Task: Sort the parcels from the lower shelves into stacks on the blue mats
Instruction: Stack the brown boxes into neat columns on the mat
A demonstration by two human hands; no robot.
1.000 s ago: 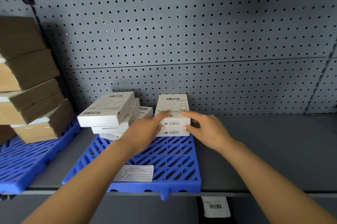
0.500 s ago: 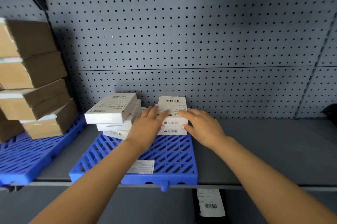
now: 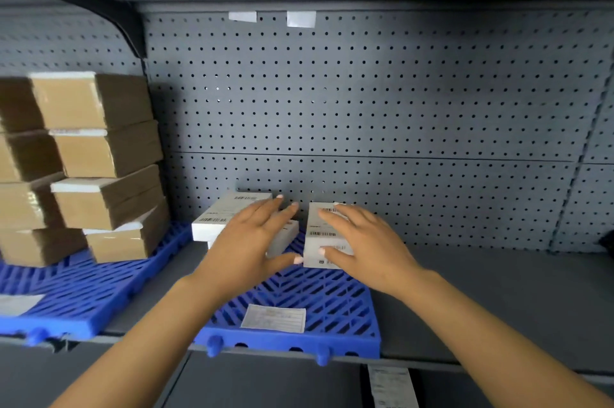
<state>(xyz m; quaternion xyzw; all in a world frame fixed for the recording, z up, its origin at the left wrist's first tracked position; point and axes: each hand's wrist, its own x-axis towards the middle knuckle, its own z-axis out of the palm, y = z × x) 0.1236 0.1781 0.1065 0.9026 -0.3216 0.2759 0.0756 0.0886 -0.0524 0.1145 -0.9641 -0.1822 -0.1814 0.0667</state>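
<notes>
Two stacks of white parcels stand at the back of the middle blue mat (image 3: 332, 308). The left stack (image 3: 216, 218) is skewed, and the right stack (image 3: 314, 234) is squared up. My left hand (image 3: 252, 241) hovers over or lies on the left stack with fingers spread and straight, its thumb reaching toward the right stack. My right hand (image 3: 365, 241) rests on the right stack, with straight fingers on its top and the thumb against its front face. Neither hand lifts a parcel.
Several brown cardboard parcels (image 3: 99, 158) are piled high on a second blue mat (image 3: 83, 291) at the left. A paper label (image 3: 274, 318) lies on the middle mat's front. Grey shelf surface (image 3: 498, 291) extends to the right, with pegboard wall (image 3: 365, 108) behind.
My left hand left the right stack and moved over the left stack. My right hand slid up onto the top of the right stack. The view tilted upward.
</notes>
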